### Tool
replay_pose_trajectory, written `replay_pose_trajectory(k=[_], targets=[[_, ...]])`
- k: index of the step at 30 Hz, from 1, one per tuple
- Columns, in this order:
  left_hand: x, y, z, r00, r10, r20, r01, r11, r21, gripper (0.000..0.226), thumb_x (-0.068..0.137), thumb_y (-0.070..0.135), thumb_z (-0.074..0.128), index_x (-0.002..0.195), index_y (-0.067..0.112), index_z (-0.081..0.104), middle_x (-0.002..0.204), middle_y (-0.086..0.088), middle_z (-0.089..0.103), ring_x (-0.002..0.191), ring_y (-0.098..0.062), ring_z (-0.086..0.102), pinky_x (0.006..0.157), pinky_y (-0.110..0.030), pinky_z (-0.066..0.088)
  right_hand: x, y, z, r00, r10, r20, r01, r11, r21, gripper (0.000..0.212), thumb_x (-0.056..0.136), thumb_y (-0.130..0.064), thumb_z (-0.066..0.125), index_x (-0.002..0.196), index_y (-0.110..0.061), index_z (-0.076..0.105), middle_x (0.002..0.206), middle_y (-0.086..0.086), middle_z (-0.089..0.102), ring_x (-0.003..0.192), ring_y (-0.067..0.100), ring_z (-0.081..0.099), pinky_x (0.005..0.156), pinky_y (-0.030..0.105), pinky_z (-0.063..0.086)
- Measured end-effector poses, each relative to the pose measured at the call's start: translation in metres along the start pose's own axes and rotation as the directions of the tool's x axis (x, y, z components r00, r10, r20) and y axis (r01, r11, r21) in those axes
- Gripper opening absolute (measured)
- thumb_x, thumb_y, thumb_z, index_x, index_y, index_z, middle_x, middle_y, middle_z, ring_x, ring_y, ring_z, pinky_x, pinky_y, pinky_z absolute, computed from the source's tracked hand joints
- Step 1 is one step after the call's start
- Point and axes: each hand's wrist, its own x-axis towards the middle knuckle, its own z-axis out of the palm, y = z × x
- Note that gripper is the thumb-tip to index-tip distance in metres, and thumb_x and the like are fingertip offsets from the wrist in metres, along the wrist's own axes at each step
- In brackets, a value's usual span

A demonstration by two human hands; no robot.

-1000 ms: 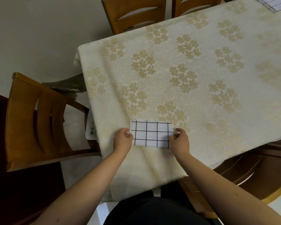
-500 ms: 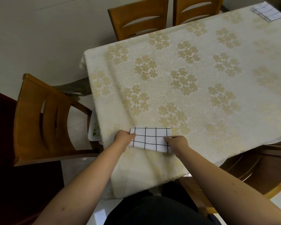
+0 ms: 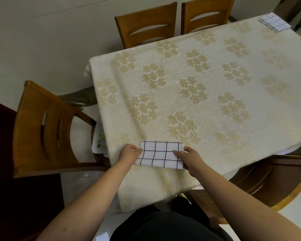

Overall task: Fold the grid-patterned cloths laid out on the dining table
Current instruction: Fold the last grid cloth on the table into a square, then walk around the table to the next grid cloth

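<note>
We see a home dining room: a dining table [image 3: 215, 94] under a cream tablecloth [image 3: 163, 185] with gold flowers, wooden chairs [image 3: 146, 23] drawn up around it, plain pale walls [image 3: 42, 40] and a glossy tiled floor [image 3: 80, 185].

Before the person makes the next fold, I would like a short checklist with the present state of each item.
1. Left hand holds the left end of the grid cloth: ok.
2. Right hand holds its right end: ok.
3. Cloth lies flat on the tablecloth: ok.
4. Layer edges aligned: cannot tell.
5. Room beyond the cloth for folding: ok.
6. Second folded cloth lies apart, at the far corner: ok.
</note>
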Motion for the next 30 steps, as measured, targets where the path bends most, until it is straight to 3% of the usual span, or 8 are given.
replay_pose_trajectory(k=[5,8,12,16,18,24,28,30], targets=[[-0.012,0.004,-0.001,0.995,0.102,0.001,-0.102,0.994,-0.026,0.028,0.093,0.038,0.059,0.11,0.016,0.058,0.107,-0.001,0.064,0.093,-0.018,0.061,0.081,-0.032,0.051,-0.014,-0.007,-0.004,0.985,-0.138,0.104,0.131,0.988,0.077,0.026,0.089,-0.011,0.066,0.115,-0.009,0.061,0.097,0.013,0.073,0.083,0.025,0.071,0.062,0.032,0.055],[-0.02,0.008,-0.002,0.986,0.148,0.081,-0.129,0.971,-0.199,0.035,0.092,0.044,0.059,0.118,0.02,0.057,0.113,0.002,0.065,0.101,-0.013,0.062,0.083,-0.029,0.051,-0.021,-0.015,-0.006,0.962,-0.197,0.19,0.174,0.976,0.131,0.028,0.091,-0.011,0.063,0.118,-0.011,0.06,0.103,0.014,0.073,0.091,0.029,0.07,0.072,0.037,0.057],[-0.026,0.012,-0.009,0.916,0.109,0.385,0.106,0.861,-0.497,0.042,0.09,0.044,0.062,0.126,0.025,0.057,0.121,0.004,0.067,0.112,-0.014,0.062,0.087,-0.03,0.05,-0.026,-0.021,-0.01,0.941,-0.223,0.253,0.18,0.966,0.183,0.03,0.091,-0.011,0.062,0.121,-0.013,0.061,0.111,0.014,0.071,0.101,0.032,0.068,0.086,0.044,0.055],[-0.025,0.013,-0.018,0.858,0.123,0.498,0.197,0.818,-0.541,0.035,0.091,0.027,0.063,0.124,0.016,0.061,0.12,-0.008,0.068,0.113,-0.024,0.063,0.096,-0.039,0.05,-0.029,-0.021,-0.011,0.947,-0.23,0.224,0.199,0.968,0.154,0.029,0.091,-0.012,0.063,0.119,-0.011,0.061,0.108,0.014,0.071,0.095,0.028,0.07,0.074,0.037,0.057],[-0.026,0.016,-0.021,0.88,0.173,0.443,0.111,0.831,-0.545,0.029,0.092,0.017,0.062,0.121,0.014,0.062,0.117,-0.009,0.069,0.107,-0.024,0.065,0.086,-0.036,0.054,-0.03,-0.018,-0.012,0.963,-0.232,0.133,0.221,0.971,0.096,0.027,0.089,-0.012,0.066,0.115,-0.009,0.062,0.102,0.014,0.073,0.086,0.025,0.071,0.067,0.035,0.057],[-0.028,0.026,-0.025,0.9,0.273,0.34,-0.171,0.939,-0.3,0.026,0.089,0.01,0.067,0.113,0.018,0.064,0.106,-0.002,0.073,0.094,-0.015,0.07,0.08,-0.03,0.057,-0.028,-0.004,-0.018,0.966,-0.244,-0.088,0.237,0.968,-0.087,0.021,0.083,-0.015,0.074,0.099,-0.009,0.061,0.084,0.01,0.073,0.076,0.026,0.07,0.075,0.052,0.058],[-0.03,0.032,-0.024,0.906,0.3,0.299,-0.237,0.944,-0.228,0.022,0.088,0.008,0.068,0.106,0.019,0.066,0.093,0.005,0.072,0.08,-0.003,0.069,0.065,-0.017,0.054,-0.039,-0.001,-0.023,0.966,-0.233,-0.116,0.229,0.972,-0.045,0.017,0.083,-0.013,0.074,0.086,-0.003,0.061,0.09,0.018,0.07,0.074,0.027,0.071,0.066,0.042,0.06],[-0.031,0.034,-0.022,0.897,0.293,0.332,-0.229,0.949,-0.218,0.024,0.088,0.006,0.068,0.109,0.016,0.066,0.097,0.002,0.073,0.085,-0.009,0.07,0.075,-0.025,0.057,-0.046,0.0,-0.026,0.966,-0.228,-0.119,0.227,0.974,-0.015,0.019,0.084,-0.013,0.073,0.089,0.001,0.062,0.094,0.021,0.07,0.078,0.028,0.072,0.062,0.035,0.059]])
